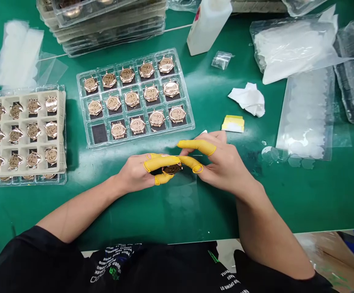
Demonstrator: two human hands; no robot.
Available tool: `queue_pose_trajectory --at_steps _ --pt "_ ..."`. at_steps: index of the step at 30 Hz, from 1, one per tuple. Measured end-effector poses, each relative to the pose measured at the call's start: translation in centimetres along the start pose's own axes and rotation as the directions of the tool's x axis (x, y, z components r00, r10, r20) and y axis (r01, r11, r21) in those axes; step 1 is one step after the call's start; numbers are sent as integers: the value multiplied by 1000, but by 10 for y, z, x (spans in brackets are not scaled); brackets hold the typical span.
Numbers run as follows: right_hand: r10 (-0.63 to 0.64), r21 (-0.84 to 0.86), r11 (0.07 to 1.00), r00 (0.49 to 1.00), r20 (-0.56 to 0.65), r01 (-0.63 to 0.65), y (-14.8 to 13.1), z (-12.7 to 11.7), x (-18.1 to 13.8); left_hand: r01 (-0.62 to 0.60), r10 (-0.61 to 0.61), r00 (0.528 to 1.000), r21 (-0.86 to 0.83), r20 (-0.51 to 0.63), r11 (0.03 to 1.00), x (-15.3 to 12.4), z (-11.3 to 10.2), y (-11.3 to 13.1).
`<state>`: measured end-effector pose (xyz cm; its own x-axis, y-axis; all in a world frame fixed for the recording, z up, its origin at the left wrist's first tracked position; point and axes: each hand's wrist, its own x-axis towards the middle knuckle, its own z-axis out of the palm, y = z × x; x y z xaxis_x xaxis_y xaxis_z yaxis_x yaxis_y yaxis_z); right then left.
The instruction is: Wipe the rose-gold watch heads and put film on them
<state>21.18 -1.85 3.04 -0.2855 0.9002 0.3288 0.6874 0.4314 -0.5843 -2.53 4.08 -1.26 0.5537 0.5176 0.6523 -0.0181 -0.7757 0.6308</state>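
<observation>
Between the yellow-cotted fingers and thumb of my left hand (146, 169) is a rose-gold watch case (172, 169), held tilted and partly covered. My right hand (216, 156) is close against its right side, the thumb tip at the case's edge and the index finger bent above it. A thin clear edge shows by the right fingers, and a small white bit sticks out behind them; what these are is unclear. Just beyond the hands lies a clear tray (140, 138) of similar watch cases, backs up, with one vacant pocket at its near left corner.
Stacked trays (61, 134) of watch cases sit at left, more (112, 34) at the back. A white bottle (209, 28), crumpled tissue (250, 99), yellow-and-white pad (233, 123) and small clear bag (222, 60) lie beyond my right hand. Sheets of round clear films (305, 114) are at right.
</observation>
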Motion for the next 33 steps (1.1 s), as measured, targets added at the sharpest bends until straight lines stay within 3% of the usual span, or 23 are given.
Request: queue_pose_trajectory --at_steps 5,11,19,25,29,31,33 --pt "30 -15 999 999 -29 -30 4 -2 -2 -49 49 999 -1 5 999 0 0 -2" --pt "66 -41 997 998 5 -66 2 -2 -3 -21 24 998 -46 54 999 2 -1 0" --pt "127 -79 988 988 -92 -135 -2 20 -1 71 -69 997 -66 32 995 1 0 1" --pt "286 -16 957 953 -98 -289 -3 26 -2 190 -186 981 -97 54 977 1 -2 2" --pt "331 61 944 924 -194 -325 -2 19 -1 417 -398 907 -174 135 892 2 -3 4" --pt "350 126 937 892 -287 -327 -5 15 0 568 -551 823 -235 140 789 3 -3 4" --pt "409 239 906 866 -289 -348 -11 15 1 665 -659 741 -285 129 691 4 -2 3"
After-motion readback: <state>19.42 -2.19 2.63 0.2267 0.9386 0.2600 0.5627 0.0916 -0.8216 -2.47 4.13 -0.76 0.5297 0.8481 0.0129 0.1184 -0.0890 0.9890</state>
